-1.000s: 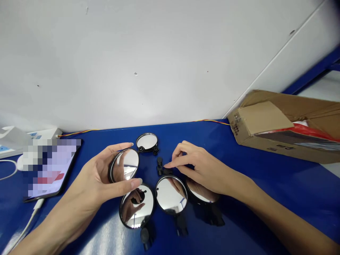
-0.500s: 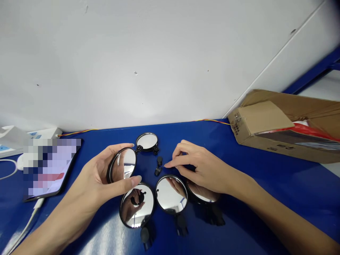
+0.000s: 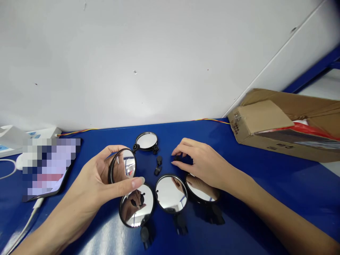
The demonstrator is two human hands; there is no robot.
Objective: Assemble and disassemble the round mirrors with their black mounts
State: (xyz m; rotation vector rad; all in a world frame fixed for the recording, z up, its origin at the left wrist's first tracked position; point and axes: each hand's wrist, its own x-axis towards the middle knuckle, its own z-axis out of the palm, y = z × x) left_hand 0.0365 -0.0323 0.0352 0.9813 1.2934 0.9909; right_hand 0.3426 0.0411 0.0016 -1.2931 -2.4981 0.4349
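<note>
A round black-rimmed mirror [image 3: 128, 166] is tilted up in my left hand [image 3: 99, 177], its fingers behind the rim and its thumb stretched out below. My right hand [image 3: 198, 159] hovers over the table with thumb and fingertips apart; a dark patch shows between them, and I cannot tell whether it is a small part or shadow. Just left of those fingertips lies a small black jointed clamp piece [image 3: 158, 165]. Nearer me are a left mirror [image 3: 136, 207], a middle mirror [image 3: 171, 194] and a right mirror [image 3: 203, 191], the last partly beneath my right hand.
Another round mirror [image 3: 147, 141] with black joints lies farther back on the blue table [image 3: 212, 136]. A phone [image 3: 53, 166] on a white cable is at left, near a white power strip [image 3: 45, 132]. An open cardboard box [image 3: 265, 118] stands at right, against the white wall [image 3: 170, 63].
My right hand has drawn slightly right, away from the small black clamp piece, and its thumb and fingertips have parted. My left hand still holds the mirror, turned a little.
</note>
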